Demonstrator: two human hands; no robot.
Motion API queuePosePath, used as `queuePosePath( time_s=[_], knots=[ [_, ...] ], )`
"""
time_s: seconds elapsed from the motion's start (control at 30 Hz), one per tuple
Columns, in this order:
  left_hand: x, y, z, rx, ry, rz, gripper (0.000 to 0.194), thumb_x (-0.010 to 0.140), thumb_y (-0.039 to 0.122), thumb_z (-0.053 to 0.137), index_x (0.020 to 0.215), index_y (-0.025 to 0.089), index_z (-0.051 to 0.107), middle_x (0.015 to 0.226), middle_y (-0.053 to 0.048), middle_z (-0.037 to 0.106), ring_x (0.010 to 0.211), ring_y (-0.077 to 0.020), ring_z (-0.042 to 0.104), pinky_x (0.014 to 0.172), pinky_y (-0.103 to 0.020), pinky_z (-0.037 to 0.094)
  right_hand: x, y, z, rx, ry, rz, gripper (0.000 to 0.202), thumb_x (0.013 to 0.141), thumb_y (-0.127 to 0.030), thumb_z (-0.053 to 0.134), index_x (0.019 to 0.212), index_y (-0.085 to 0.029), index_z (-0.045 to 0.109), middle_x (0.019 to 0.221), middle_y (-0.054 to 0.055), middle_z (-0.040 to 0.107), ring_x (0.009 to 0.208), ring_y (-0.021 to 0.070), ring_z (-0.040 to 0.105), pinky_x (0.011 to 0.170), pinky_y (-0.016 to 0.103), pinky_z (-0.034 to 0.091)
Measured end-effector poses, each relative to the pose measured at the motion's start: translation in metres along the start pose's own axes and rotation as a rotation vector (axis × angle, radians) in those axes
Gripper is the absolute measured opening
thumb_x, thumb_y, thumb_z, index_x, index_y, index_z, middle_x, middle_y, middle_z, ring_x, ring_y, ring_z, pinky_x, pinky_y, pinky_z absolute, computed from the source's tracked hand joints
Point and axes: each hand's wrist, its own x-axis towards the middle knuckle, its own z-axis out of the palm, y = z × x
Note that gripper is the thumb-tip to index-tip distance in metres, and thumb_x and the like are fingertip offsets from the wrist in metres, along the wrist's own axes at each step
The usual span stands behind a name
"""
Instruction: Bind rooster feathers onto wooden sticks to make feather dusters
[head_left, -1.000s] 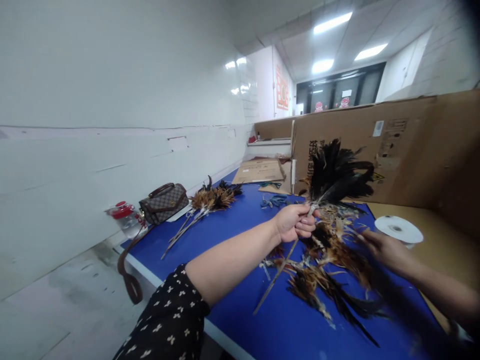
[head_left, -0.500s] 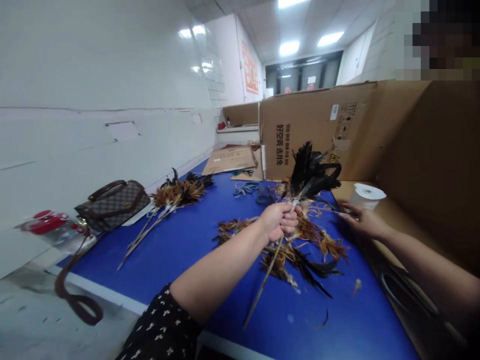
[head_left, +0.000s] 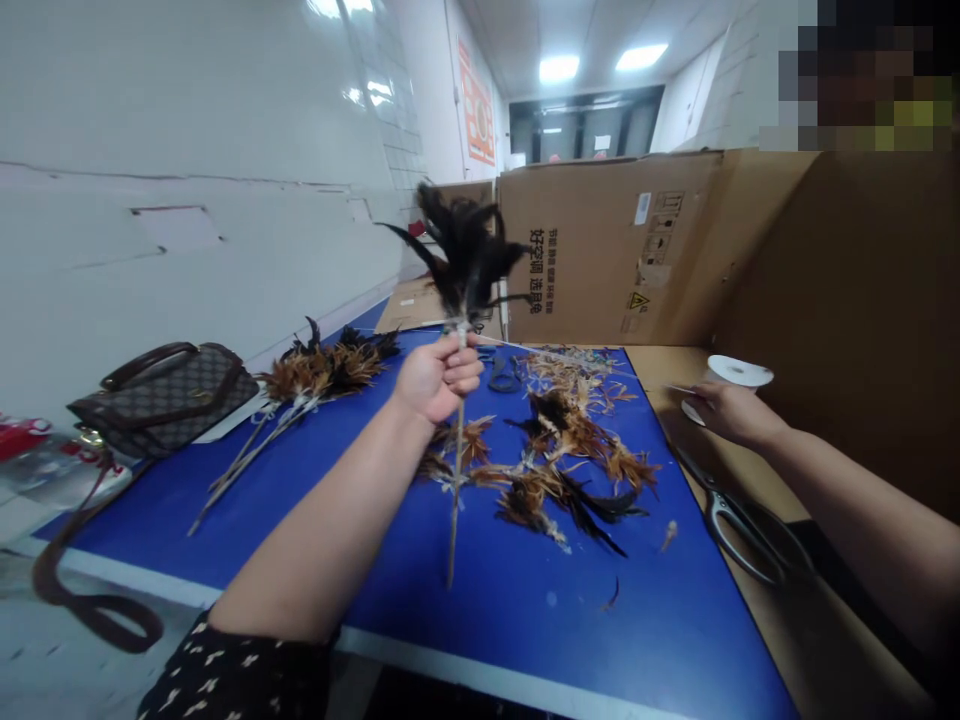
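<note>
My left hand (head_left: 441,378) is closed around the stick of a feather duster (head_left: 471,255), held nearly upright above the table with its black feathers at the top. From its binding just above my fist, a thin white thread (head_left: 540,352) runs taut toward my right hand. My right hand (head_left: 735,412) pinches the thread's end between thumb and fingers, beside a white spool (head_left: 739,371). Loose brown and black feather bunches (head_left: 562,430) lie spread on the blue table (head_left: 570,640) below. Several finished-looking feather sticks (head_left: 326,370) rest to the left.
Black-handled scissors (head_left: 739,535) lie on the cardboard at the right. A large cardboard box (head_left: 585,250) walls off the back and right. A checked handbag (head_left: 176,390) and a red-capped clear container (head_left: 45,460) stand at the left by the white wall. A person is at the upper right.
My left hand has moved left and up with the feather duster, which now stands more upright. The thread between my hands is stretched longer. The view has shifted slightly right.
</note>
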Motion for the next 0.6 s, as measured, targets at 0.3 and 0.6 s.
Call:
queuePosePath(
  time_s=[0.3,0.6],
  knots=[
    [-0.051,0.086,-0.040,-0.132,0.110,0.266,0.039,0.114,0.023,0.029,0.092,0.018,0.061,0.056,0.005,0.040,0.046,-0.0057,0.028,0.043,-0.016,0.023,0.003,0.008,-0.012,-0.093,-0.096,0.077,0.020,0.092,-0.027,0.061,0.085,-0.019,0.077,0.095,0.017,0.080,0.084,0.0248,0.067,0.082,0.037,0.048],
    [-0.046,0.000,0.006,-0.098,0.088,0.276,0.021,0.106,0.014,0.047,0.090,0.015,0.060,0.060,0.008,0.033,0.044,-0.0055,0.022,0.043,-0.018,0.021,-0.006,-0.075,-0.003,-0.113,0.026,0.022,0.059,0.083,-0.025,0.063,0.141,-0.014,0.070,0.146,0.020,0.066,0.137,0.0355,0.061,0.119,0.046,0.047]
  ],
)
